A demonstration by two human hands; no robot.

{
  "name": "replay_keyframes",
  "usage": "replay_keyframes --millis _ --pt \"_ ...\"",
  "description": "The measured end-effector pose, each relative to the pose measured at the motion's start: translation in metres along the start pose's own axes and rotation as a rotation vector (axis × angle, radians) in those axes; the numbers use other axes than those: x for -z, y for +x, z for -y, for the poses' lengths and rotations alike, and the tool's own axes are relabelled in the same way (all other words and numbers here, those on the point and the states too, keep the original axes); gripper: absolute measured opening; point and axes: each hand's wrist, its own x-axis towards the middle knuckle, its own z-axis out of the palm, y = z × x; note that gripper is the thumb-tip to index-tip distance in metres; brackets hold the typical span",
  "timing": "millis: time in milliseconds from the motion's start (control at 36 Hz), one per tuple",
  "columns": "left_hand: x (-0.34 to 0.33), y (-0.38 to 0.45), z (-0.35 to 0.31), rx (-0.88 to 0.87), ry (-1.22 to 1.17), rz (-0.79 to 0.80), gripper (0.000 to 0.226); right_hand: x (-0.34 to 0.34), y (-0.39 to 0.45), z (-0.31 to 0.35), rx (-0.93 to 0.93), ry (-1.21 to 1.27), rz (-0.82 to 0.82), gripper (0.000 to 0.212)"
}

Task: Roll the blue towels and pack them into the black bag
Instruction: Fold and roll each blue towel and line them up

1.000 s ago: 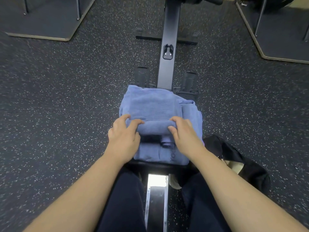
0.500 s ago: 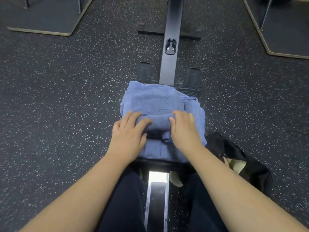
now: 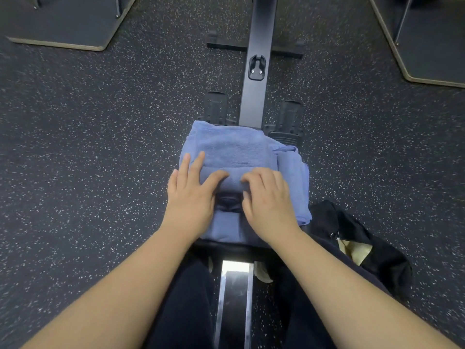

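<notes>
I had both hands down on the top blue towel (image 3: 234, 147), which lay on a stack of blue cloth on the seat of the rowing machine (image 3: 256, 41), in the middle of the view. The roll (image 3: 234, 178) was only begun: a short tube of cloth at the near edge, with most of the towel flat beyond it toward the far side. My left hand (image 3: 191, 195) lay open, fingers straight, pressing the left end of the roll. My right hand (image 3: 266, 200) had its fingers curled over the right end, gripping the rolled cloth. More blue cloth (image 3: 294, 177) lay beneath and to the right, unrolled as far as I could judge. The black bag (image 3: 377, 250) sat on the speckled floor (image 3: 100, 147) at near right, its mouth open; I saw no towel inside. By my reckoning nearly everything remained.
</notes>
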Motion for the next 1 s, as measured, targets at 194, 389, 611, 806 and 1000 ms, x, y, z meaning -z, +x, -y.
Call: replay_keyframes --millis 194,389,611,806,1000 --pt "-0.002 0.011 0.003 0.024 -0.026 -0.002 0.034 -0.001 0.002 -0.002 -0.025 -0.014 0.024 0.035" --pt "-0.004 0.02 0.002 0.048 -0.01 -0.074 0.036 -0.001 0.008 -0.009 0.015 0.031 0.064 0.049" --pt "-0.004 0.028 -0.002 -0.019 -0.081 -0.23 0.025 -0.005 0.019 -0.014 0.016 0.082 0.047 0.038" --pt "-0.002 0.029 -0.005 -0.09 -0.089 -0.286 0.022 -0.009 0.029 -0.015 0.0 0.056 0.046 0.035" --pt "-0.003 0.032 0.002 -0.087 -0.076 -0.155 0.041 -0.007 0.035 -0.024 -0.121 0.242 0.034 0.025"
